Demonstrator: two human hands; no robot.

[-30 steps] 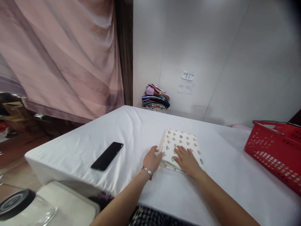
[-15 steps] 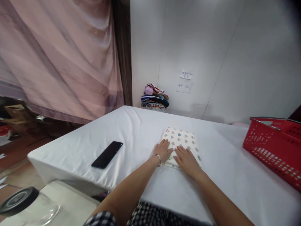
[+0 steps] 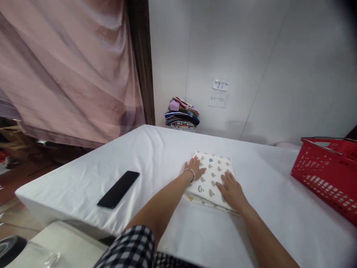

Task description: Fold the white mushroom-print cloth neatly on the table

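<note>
A folded white cloth [image 3: 210, 178] printed with grey, blue and green mushroom-like shapes lies flat on the white-covered table [image 3: 156, 156]. On its left edge rests my left hand [image 3: 195, 169], fingers spread, with a bracelet at the wrist. My right hand [image 3: 231, 189] lies on the cloth's right side, its fingers apart and stretched out. Neither hand grips the cloth; both press on its top. Layers of the fold show along the near edge.
A black phone [image 3: 118, 189] lies left on the table. A red basket [image 3: 326, 175] stands at the right edge. Folded clothes [image 3: 182, 114] are stacked behind the table by the wall. At bottom left, a clear jar with a black lid [image 3: 12, 249] sits on a pale surface.
My hands have moved apart toward the cloth's left and right sides. The cloth's near edge sits slightly closer to me. The view has shifted a little.
</note>
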